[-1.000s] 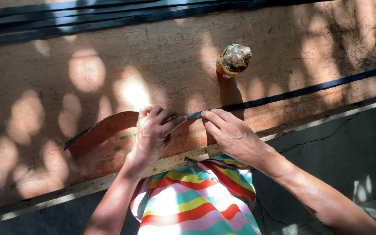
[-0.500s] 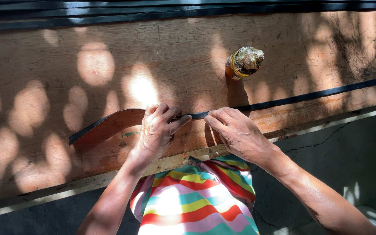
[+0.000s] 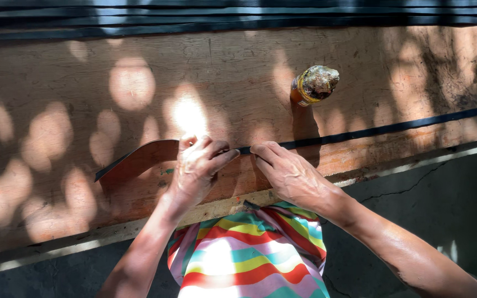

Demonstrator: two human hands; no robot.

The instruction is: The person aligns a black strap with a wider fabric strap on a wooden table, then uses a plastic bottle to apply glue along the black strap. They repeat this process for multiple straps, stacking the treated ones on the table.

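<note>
Strip (image 3: 360, 132) lies along the board (image 3: 139, 72); left hand (image 3: 197, 165) and right hand (image 3: 285, 171) pinch it, fingers curled, wrists low.

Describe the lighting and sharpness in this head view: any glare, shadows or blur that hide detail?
Head view: dappled sunlight scatters bright patches across the brown wooden board, one nearly blown out above the left hand; the right hand lies mostly in shade; the orange bottle with a crusted top throws a long shadow toward the thin dark strip; focus is sharp, without visible motion blur.
</note>
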